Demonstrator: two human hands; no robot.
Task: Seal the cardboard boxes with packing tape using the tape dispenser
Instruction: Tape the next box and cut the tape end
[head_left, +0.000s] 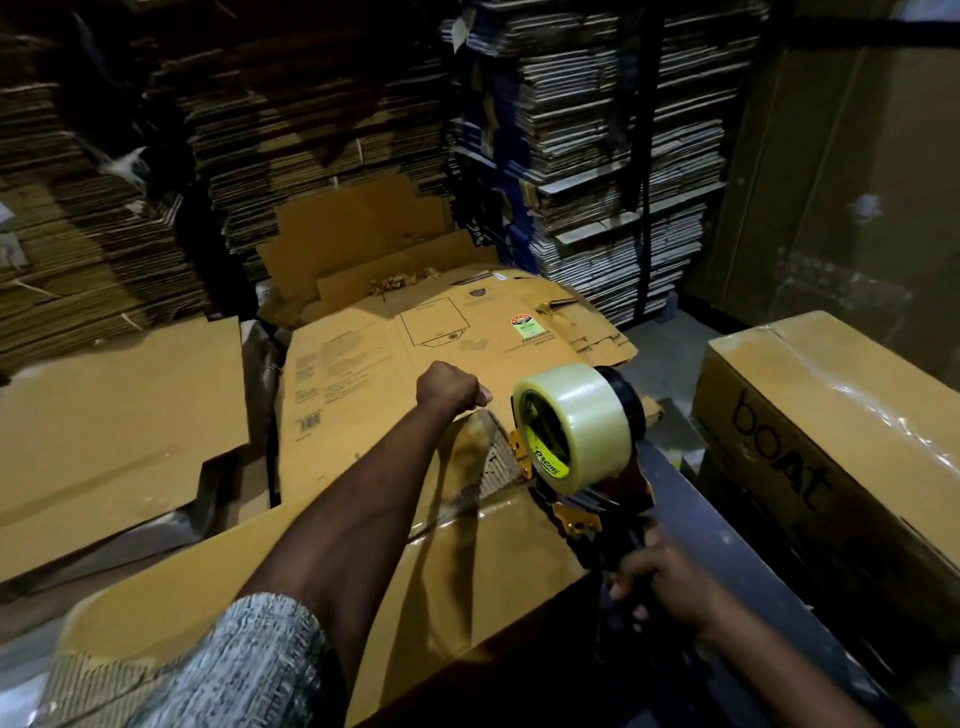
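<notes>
Near right, the right hand (657, 577) grips the handle of the tape dispenser (582, 441), whose roll sits at the right edge of the cardboard box (311, 571). The left hand (451, 387), fingers curled, reaches over the box's far edge; whether it holds tape cannot be told. Flattened cardboard (395, 343) lies beyond; a taped box (831, 415) stands right.

Matt brown cardboard box (332, 587); glossy clear plastic tape roll (574, 423).

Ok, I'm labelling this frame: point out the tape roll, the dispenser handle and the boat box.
tape roll (587, 410): head view, outer clear winding.
dispenser handle (631, 558): head view, dark grip above right hand.
boat box (810, 431): head view, printed side.
</notes>
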